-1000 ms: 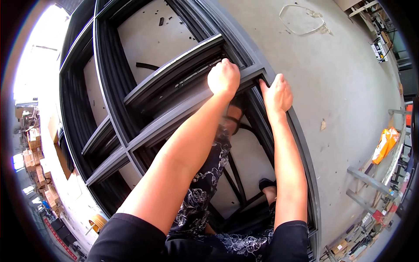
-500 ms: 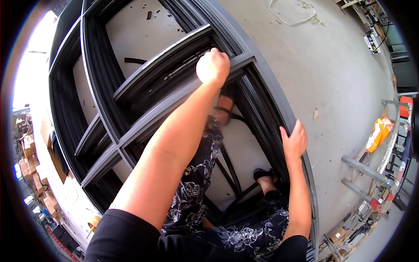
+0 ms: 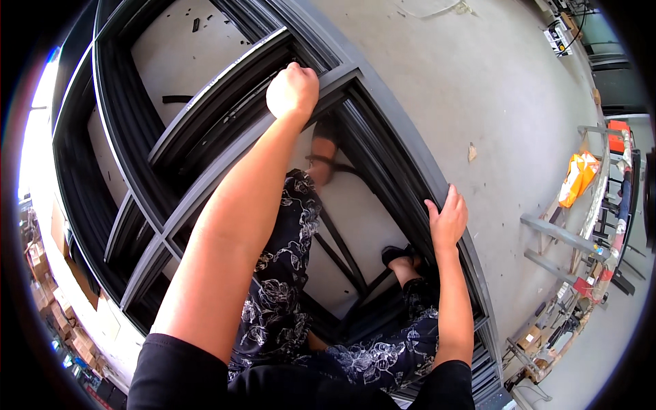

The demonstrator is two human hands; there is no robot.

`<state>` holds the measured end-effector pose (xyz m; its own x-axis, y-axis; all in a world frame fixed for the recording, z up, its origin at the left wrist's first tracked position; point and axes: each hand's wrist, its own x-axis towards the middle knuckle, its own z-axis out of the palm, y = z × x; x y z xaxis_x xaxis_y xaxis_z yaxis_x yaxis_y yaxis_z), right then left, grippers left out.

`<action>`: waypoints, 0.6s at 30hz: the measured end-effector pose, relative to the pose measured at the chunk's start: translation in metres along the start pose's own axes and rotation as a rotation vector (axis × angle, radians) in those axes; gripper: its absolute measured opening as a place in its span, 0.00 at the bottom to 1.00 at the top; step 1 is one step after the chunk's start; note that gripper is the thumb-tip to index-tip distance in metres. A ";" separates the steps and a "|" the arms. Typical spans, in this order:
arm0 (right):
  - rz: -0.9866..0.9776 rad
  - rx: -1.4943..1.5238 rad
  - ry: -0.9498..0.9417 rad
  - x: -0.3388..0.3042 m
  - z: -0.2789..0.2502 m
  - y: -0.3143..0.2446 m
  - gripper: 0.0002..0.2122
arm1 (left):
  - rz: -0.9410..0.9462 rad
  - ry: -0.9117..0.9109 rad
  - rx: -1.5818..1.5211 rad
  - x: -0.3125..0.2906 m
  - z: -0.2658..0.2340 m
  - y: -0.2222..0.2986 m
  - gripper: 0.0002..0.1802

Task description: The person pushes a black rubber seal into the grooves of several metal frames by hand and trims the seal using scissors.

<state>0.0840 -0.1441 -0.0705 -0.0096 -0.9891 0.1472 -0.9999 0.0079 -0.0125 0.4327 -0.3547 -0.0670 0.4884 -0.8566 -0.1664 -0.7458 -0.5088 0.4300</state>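
A large window-like frame (image 3: 396,133) of black and grey profiles, with crossbars, spreads out before me. My left hand (image 3: 292,92) is a closed fist at a grey crossbar (image 3: 232,164), near where it meets the right side rail. Whatever its fingers hold, if anything, is hidden. A shorter black profile (image 3: 225,89) with a pale edge lies just beyond that fist. On the right side rail rests my right hand (image 3: 447,215), its fingers stretched out and the thumb apart. My legs and feet show inside the nearest opening of the frame.
At the right stands a rack (image 3: 567,236) with metal bars and an orange bag (image 3: 579,179). Cardboard boxes (image 3: 85,342) are piled at the lower left. Small dark scraps (image 3: 196,25) lie on the floor through the far opening. A black strip (image 3: 338,166) curves by my foot.
The whole view has shifted, so the frame appears farther left and higher. My left fist stays by the same crossbar. The far foot, blurred before, now shows more sharply.
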 end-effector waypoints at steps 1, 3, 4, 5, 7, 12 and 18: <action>0.036 -0.017 -0.006 -0.003 0.001 0.003 0.31 | 0.001 -0.010 0.004 -0.001 0.002 0.002 0.20; 0.051 -0.015 0.019 -0.003 0.001 0.006 0.31 | 0.001 -0.019 0.010 0.001 0.004 0.004 0.20; 0.042 0.020 -0.002 -0.003 -0.001 0.008 0.30 | -0.001 -0.017 0.013 0.002 0.003 0.003 0.20; 0.033 0.055 -0.022 -0.003 -0.005 0.009 0.30 | -0.006 -0.004 -0.013 -0.001 0.005 0.001 0.20; -0.016 0.123 -0.032 -0.003 -0.012 0.011 0.30 | -0.005 0.000 -0.011 0.000 0.004 -0.001 0.20; 0.070 0.002 -0.063 -0.037 -0.011 0.042 0.30 | -0.011 -0.052 0.013 0.000 0.001 0.005 0.20; 0.045 0.068 -0.137 -0.037 -0.028 0.045 0.29 | -0.009 -0.016 -0.015 -0.001 0.004 0.000 0.21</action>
<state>0.0393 -0.1031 -0.0491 -0.0478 -0.9988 0.0089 -0.9954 0.0469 -0.0838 0.4309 -0.3541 -0.0703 0.4880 -0.8532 -0.1842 -0.7346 -0.5155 0.4412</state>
